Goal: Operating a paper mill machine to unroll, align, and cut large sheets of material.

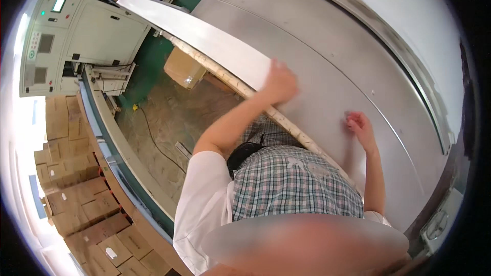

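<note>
My left hand [280,83] is at the near end of a long white strip [204,36], which runs from the machine at the far left along the table's edge. The fingers look bent and are smeared by motion, so whether they grip the strip cannot be told. My right hand [361,129] hangs over the grey metal table [317,51], apart from the strip, its fingers curled in with nothing visible in them. A pale, marked edge bar [230,79] borders the table on my side, close against my checked apron [296,184].
A pale machine cabinet [102,33] with a small screen stands at the far left. A cardboard box [182,66] sits on the floor beyond the edge bar. A cable [156,140] crosses the floor. Stacked cartons [87,204] lie behind a long rail [120,174] on the left.
</note>
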The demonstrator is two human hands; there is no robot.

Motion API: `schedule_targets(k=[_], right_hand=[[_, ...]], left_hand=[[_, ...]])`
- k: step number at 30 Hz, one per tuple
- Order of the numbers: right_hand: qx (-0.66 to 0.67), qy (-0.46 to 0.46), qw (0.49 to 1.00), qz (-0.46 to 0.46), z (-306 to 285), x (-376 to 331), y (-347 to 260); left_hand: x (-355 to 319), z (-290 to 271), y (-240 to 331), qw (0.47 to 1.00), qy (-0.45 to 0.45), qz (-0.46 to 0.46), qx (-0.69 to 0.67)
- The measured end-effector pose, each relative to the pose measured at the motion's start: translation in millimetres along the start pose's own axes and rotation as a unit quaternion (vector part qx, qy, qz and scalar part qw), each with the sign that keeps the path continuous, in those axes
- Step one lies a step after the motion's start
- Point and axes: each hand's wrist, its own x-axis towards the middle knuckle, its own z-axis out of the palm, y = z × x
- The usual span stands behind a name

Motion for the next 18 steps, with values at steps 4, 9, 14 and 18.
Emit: schedule_targets(k=[4, 9, 14, 18], right_hand=[[-0.039, 0.058, 0.997, 0.043, -17, -13, 6], [-0.258, 0.085, 0.955, 0.115, -12, -14, -39], [-0.519, 0.081, 0.828, 0.198, 2, 11, -50], [-0.523, 0.062, 0.813, 0.249, -9, 16, -43]], left_hand=[[-1, 6, -94, 0.987, 0.102, -0.031, -0.120], [31, -36, -182, 0.945, 0.170, -0.053, -0.274], [117, -46, -306, 0.924, 0.184, -0.088, -0.324], [204, -61, -358, 0.892, 0.151, -0.104, -0.413]])
